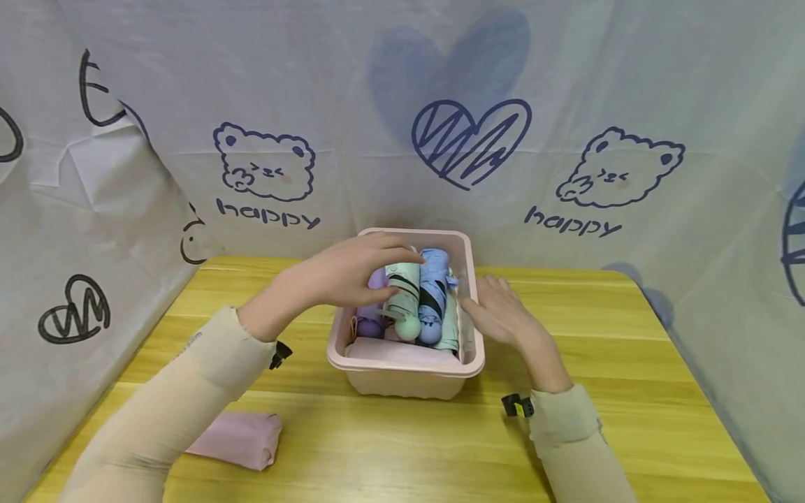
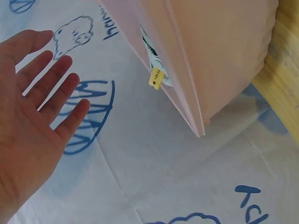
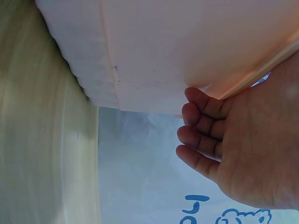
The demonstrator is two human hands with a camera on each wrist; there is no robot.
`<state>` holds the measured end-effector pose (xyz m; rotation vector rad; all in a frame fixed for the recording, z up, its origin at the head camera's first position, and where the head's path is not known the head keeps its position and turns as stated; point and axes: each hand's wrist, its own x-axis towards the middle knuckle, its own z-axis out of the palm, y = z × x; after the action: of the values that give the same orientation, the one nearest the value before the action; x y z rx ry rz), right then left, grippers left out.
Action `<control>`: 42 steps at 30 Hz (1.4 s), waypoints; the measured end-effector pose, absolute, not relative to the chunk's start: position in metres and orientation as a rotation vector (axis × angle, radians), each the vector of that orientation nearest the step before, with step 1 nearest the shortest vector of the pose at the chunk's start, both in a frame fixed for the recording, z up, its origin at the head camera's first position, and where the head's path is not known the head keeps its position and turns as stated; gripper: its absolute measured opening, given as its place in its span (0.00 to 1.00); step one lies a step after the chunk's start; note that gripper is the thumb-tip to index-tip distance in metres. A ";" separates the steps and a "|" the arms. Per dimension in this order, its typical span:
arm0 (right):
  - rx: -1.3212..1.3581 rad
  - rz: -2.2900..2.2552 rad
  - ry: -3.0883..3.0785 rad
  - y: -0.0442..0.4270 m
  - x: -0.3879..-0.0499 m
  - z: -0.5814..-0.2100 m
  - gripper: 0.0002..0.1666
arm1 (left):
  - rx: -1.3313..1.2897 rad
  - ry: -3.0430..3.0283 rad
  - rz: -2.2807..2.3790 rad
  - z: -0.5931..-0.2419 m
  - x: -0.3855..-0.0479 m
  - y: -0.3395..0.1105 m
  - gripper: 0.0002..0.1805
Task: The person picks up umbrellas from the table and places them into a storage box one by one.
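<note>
A pink plastic basket [image 1: 405,383] holds several rolled folding umbrellas. A pale green umbrella [image 1: 402,305] with a round handle end stands beside a blue umbrella [image 1: 432,283]. A purple umbrella [image 1: 370,318] is at the left, partly hidden by my left hand [image 1: 352,269]. That hand hovers over the basket with fingers spread, and its palm looks bare in the left wrist view. My right hand [image 1: 503,311] is at the basket's right rim, thumb over the edge and fingers curled against the outer wall. Its thumb is hidden in the right wrist view.
A pink wrapped bundle [image 1: 245,439] lies on the wooden table [image 1: 377,447] at the front left, partly behind my left sleeve. Inside the basket a pale pink item [image 1: 402,351] lies crosswise at the front. White printed cloth [image 1: 377,84] hangs behind and at the sides.
</note>
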<state>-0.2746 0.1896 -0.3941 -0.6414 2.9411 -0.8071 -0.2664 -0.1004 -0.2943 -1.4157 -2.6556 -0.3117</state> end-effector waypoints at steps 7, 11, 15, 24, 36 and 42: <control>-0.639 -0.820 2.943 0.188 -0.273 -0.395 0.33 | -1.312 -2.623 -0.480 -0.304 -0.245 -0.126 0.30; -0.634 -0.824 2.937 0.187 -0.272 -0.396 0.33 | -1.261 -2.591 -0.580 -0.311 -0.234 -0.144 0.31; -0.628 -0.823 2.930 0.186 -0.272 -0.395 0.32 | -1.186 -2.563 -0.627 -0.318 -0.220 -0.162 0.31; -0.651 -0.841 2.930 0.184 -0.271 -0.395 0.36 | -0.973 -2.638 -0.595 -0.336 -0.184 -0.200 0.34; -0.670 -0.860 2.921 0.185 -0.272 -0.395 0.32 | -0.751 -2.766 -0.570 -0.368 -0.134 -0.247 0.41; -0.720 -0.900 2.922 0.188 -0.274 -0.398 0.29 | -0.684 -2.811 -0.573 -0.390 -0.116 -0.269 0.46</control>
<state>-0.2741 0.1883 -0.3979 -0.7200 2.9224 -0.9002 -0.1158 -0.2689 -0.3900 -0.6843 -2.8114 -0.5733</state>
